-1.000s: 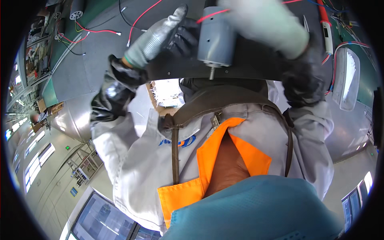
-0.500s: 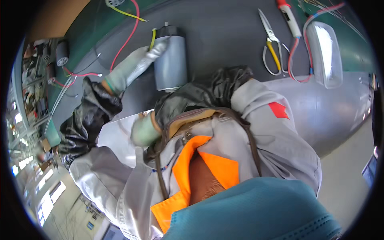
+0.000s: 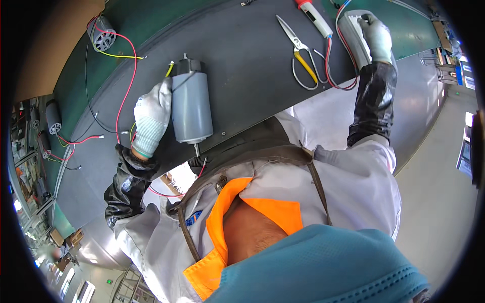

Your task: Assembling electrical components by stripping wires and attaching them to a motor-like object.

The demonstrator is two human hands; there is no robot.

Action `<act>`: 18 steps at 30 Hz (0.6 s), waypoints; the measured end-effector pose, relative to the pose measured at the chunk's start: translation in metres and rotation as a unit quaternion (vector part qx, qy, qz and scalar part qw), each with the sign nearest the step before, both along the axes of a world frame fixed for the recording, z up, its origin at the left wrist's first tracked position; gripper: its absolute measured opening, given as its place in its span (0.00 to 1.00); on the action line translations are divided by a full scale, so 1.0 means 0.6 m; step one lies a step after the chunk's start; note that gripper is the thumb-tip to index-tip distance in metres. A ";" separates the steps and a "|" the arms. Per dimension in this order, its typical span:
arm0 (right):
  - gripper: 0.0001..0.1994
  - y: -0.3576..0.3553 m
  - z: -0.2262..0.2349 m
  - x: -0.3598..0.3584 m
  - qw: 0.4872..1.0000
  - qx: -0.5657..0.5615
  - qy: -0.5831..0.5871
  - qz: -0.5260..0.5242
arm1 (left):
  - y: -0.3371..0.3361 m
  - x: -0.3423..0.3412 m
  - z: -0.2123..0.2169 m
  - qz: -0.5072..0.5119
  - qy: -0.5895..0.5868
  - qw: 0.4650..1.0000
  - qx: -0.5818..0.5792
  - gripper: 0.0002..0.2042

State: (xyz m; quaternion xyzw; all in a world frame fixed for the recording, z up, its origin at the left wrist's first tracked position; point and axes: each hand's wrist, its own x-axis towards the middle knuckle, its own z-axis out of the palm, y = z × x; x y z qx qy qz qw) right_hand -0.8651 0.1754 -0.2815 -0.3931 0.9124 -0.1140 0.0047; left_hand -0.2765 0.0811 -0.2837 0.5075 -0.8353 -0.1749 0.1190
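Observation:
My left hand [image 3: 150, 117], in a white knit glove, grips the side of a grey cylindrical motor [image 3: 191, 107]. The motor lies on the dark mat [image 3: 242, 76] with its shaft pointing toward my chest and a yellow wire at its far end. My right hand [image 3: 376, 34], also gloved, is stretched out to the far right. Its fingers curl over the end of a pale grey oblong case [image 3: 352, 38]. A black sleeve cover wraps each forearm.
Scissors with yellow handles [image 3: 302, 54] and a red-handled tool [image 3: 313, 12] lie on the mat near the case, beside red and blue wires [image 3: 331, 70]. More small motors [image 3: 100, 33] with red wires sit at the left. My mask and orange collar fill the bottom.
The motor was held up in both hands and now lies on the mat in my left hand alone. My right hand has let go of it and reached out to the grey case.

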 end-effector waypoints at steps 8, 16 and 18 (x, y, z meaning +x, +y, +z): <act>0.15 -0.014 -0.025 -0.021 0.994 -0.001 0.098 0.037 | 0.027 -0.021 0.025 -0.061 -0.019 0.998 0.007 0.18; 0.09 0.020 0.092 0.149 0.933 -0.304 0.034 0.190 | -0.014 0.007 0.020 -0.077 0.006 0.971 0.228 0.22; 0.10 0.019 0.107 0.228 0.911 -0.316 -0.136 0.228 | -0.021 0.001 0.036 -0.105 0.055 0.950 0.288 0.23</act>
